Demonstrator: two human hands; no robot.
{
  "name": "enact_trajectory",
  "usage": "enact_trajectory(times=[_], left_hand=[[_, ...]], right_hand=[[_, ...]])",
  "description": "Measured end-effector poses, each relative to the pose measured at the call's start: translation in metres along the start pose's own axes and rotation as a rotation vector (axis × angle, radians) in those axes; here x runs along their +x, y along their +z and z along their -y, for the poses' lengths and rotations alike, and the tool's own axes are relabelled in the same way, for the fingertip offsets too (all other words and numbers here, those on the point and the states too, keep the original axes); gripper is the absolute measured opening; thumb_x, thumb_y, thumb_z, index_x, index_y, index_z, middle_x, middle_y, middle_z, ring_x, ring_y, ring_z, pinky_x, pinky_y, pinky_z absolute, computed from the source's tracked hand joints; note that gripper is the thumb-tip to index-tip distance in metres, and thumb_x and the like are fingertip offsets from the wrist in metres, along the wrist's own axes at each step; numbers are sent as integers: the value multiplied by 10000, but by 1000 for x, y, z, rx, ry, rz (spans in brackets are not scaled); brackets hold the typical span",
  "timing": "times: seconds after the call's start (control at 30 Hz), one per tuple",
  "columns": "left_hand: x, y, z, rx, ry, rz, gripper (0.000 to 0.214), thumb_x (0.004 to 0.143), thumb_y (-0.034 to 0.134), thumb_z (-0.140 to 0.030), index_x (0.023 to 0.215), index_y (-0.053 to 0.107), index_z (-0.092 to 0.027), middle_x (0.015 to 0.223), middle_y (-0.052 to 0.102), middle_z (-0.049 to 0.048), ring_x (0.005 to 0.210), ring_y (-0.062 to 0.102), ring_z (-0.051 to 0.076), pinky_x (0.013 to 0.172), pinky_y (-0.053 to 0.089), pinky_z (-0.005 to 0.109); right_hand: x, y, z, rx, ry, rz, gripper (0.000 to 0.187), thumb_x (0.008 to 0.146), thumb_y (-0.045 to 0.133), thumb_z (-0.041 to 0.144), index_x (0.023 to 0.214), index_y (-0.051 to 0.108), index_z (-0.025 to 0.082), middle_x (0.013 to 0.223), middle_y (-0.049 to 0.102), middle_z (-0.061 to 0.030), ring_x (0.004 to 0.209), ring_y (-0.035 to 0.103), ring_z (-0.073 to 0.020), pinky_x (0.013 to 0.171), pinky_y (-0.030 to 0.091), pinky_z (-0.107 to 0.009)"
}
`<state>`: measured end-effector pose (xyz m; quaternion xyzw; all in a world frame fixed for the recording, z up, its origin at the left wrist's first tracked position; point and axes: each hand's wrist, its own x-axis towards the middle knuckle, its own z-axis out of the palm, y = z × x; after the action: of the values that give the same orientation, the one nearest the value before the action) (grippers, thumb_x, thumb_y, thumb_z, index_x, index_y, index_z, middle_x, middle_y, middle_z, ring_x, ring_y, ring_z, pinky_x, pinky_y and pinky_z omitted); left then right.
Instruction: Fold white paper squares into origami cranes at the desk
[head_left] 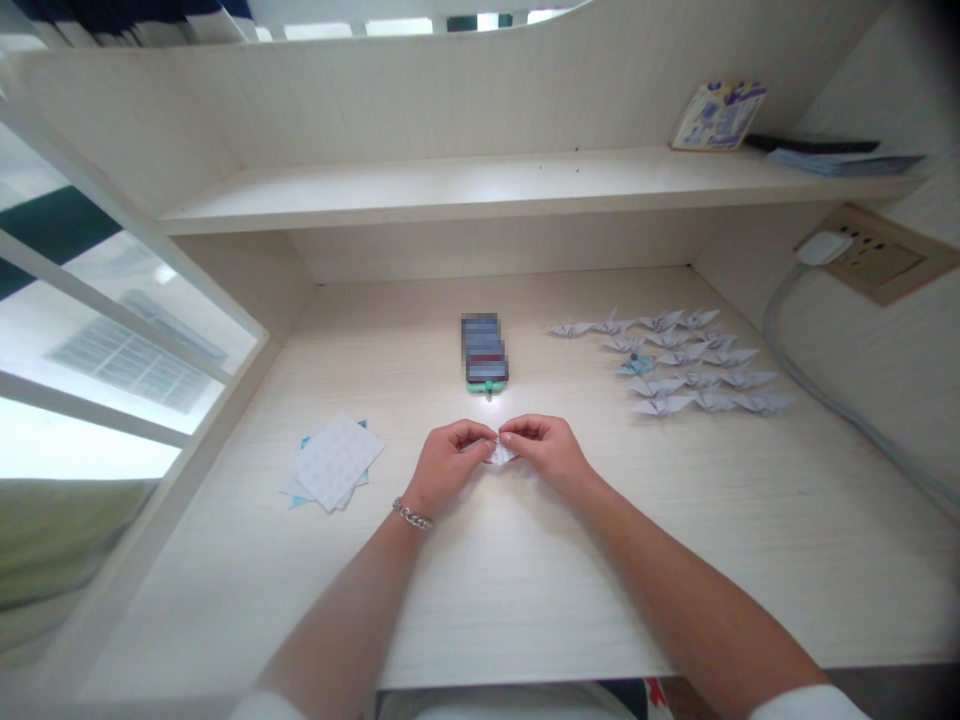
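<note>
A small piece of folded white paper (pixel 501 455) is pinched between my two hands over the middle of the desk. My left hand (pixel 454 460), with a chain bracelet (pixel 412 514) at the wrist, grips its left side. On the opposite side my right hand (pixel 549 450) has thumb and fingers closed on the same paper. Fingers cover much of it, so its full shape is hidden. To the right stand rows of white folded paper cranes (pixel 682 380), with one blue crane (pixel 636 365) among them. A loose stack of square paper sheets (pixel 337 462) lies left of my hands.
Beyond my hands a phone (pixel 484 350) with a blurred screen lies on the desk (pixel 480 590). A charger (pixel 823 247) with a grey cable (pixel 817 390) is plugged in at the right wall. The shelf (pixel 420 190) above holds a small packet (pixel 718 115) and flat booklets (pixel 844 162).
</note>
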<state>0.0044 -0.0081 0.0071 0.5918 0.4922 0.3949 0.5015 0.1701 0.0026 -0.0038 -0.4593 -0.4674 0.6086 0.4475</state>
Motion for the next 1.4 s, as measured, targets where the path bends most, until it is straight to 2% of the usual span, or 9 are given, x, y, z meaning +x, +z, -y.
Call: enact_trajectory(times=[0.17,0.33,0.5,0.77,0.87,1.07,1.27,1.4], left_hand=[[2,1,3,-160,-63,23,177,711,564,-191,839,669,-129,795,665,58,704,599,145,662,492,262],[4,3,5,-305,-102,-13,176,706,563,-198,826,666,-119,772,655,53,692,598,146,629,505,267],[3,4,4,-181,-44,-30,199,696,630,-259,839,643,-120,771,655,60,690,597,139,629,487,246],[0,3,5,-46,30,-22,207,722,620,-290,845,627,-125,820,657,77,752,609,155,686,487,263],[1,4,6,-66,26,-12,207,725,616,-284,854,622,-122,813,653,72,745,608,151,674,488,256],[3,4,7,-252,-37,23,274,770,556,-307,974,585,-127,715,615,28,634,583,125,602,509,268],[2,3,4,-161,-22,-27,294,706,629,-294,945,597,-127,744,634,45,695,598,137,622,491,247],[2,2,3,-152,-15,-54,257,696,633,-273,902,594,-124,750,633,49,699,597,135,608,479,234]], right_hand=[[0,-1,0,-29,-25,-31,177,600,711,263,725,680,142,660,663,-33,583,593,-140,568,485,-264],[0,-1,-1,-77,-51,-34,175,611,694,264,738,683,144,674,672,-40,592,599,-149,576,480,-271],[-1,1,-1,-118,-69,-11,161,620,680,263,729,678,145,687,669,-48,619,602,-157,595,480,-275],[0,2,-5,-24,-48,28,218,625,687,291,794,653,157,712,660,-34,647,600,-148,618,477,-277],[0,1,-5,-63,-51,31,206,627,684,288,773,649,147,709,656,-37,652,595,-145,632,469,-276],[1,2,-3,-83,-68,-20,189,615,685,282,740,627,153,662,629,-21,607,569,-135,588,458,-265],[-1,4,-2,-54,-72,-34,195,610,688,285,743,624,157,673,627,-24,628,573,-142,605,462,-273],[-1,3,-3,67,-6,-1,198,595,699,249,756,631,157,649,620,-8,587,562,-123,573,461,-258]])
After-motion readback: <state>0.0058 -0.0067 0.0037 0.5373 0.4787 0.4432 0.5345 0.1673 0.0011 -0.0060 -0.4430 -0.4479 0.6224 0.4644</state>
